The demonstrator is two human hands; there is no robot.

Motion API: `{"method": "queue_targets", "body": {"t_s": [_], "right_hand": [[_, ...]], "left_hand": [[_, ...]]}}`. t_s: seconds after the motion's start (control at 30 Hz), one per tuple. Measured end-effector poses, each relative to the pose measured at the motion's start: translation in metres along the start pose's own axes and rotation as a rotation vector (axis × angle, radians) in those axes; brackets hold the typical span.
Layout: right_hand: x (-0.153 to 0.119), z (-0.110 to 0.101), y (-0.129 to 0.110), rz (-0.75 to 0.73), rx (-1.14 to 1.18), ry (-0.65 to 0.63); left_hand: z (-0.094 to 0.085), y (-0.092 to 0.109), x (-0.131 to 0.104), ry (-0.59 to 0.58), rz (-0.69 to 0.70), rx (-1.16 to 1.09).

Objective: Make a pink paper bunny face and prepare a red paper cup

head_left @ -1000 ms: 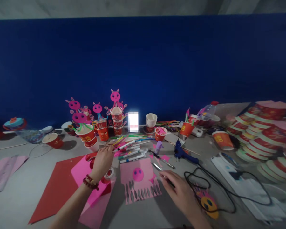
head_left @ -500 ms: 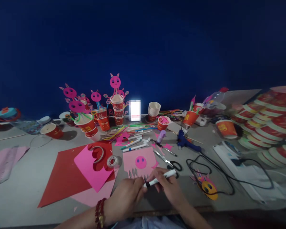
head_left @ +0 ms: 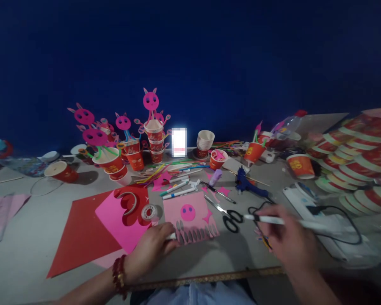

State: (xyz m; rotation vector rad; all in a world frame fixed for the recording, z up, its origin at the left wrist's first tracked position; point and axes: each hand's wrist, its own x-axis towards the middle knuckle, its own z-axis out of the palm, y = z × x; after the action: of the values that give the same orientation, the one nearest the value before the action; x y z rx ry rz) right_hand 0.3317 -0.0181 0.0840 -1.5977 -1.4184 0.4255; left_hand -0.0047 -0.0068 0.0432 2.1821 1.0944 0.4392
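My right hand (head_left: pixel 288 239), smeared by motion, holds a white marker (head_left: pixel 269 219) over the right side of the table. The marker's narrow end points left, with a black band near it. My left hand (head_left: pixel 155 243) is closed on a small white piece (head_left: pixel 170 236) that looks like a marker cap. It rests at the lower left edge of a light pink sheet (head_left: pixel 173 207) with leaf-shaped cutouts along its lower edge. On that sheet lies a bright pink disc face (head_left: pixel 188 212) with two purple eyes. Black-handled scissors (head_left: pixel 231 220) lie between the sheet and my right hand.
Red paper (head_left: pixel 73 237) and a tape roll (head_left: pixel 149 212) lie left. Behind are markers (head_left: pixel 179 193), cups with pink figures (head_left: pixel 109 159) and a stack of cups (head_left: pixel 205 142). A blue glue gun (head_left: pixel 249 186), its cord and cup stacks (head_left: pixel 352 156) occupy the right.
My right hand has moved right with the marker, away from the left hand. My left hand has shifted left, with the white piece now showing. More of the sheet's cutouts are uncovered.
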Motion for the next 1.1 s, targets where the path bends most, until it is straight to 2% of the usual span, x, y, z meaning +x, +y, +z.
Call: {"method": "queue_targets", "body": {"t_s": [0.07,0.13,0.23,0.47,0.57,0.7,1.1], "right_hand": [[-0.007,0.02,-0.002,0.064,0.135,-0.166],[-0.015,0.049,-0.006,0.215,0.423,-0.366],[-0.02,0.084,-0.01,0.254,0.518,-0.501],[-0.005,0.119,-0.008,-0.032,0.335,-0.459],[-0.005,0.132,-0.003,-0.104,0.297,-0.431],[-0.01,0.143,0.006,-0.111,0.289,-0.376],[-0.011,0.146,0.011,-0.126,0.239,-0.421]], "left_hand": [[0.006,-0.009,0.008,0.027,0.184,0.197],[0.012,-0.015,0.017,0.06,0.315,0.296],[0.021,-0.022,0.024,0.096,0.377,0.358],[0.027,-0.032,0.023,0.057,0.351,0.337],[0.026,-0.031,0.023,0.035,0.362,0.326],[0.026,-0.03,0.022,0.027,0.355,0.304],[0.026,-0.027,0.024,0.028,0.345,0.301]]}}
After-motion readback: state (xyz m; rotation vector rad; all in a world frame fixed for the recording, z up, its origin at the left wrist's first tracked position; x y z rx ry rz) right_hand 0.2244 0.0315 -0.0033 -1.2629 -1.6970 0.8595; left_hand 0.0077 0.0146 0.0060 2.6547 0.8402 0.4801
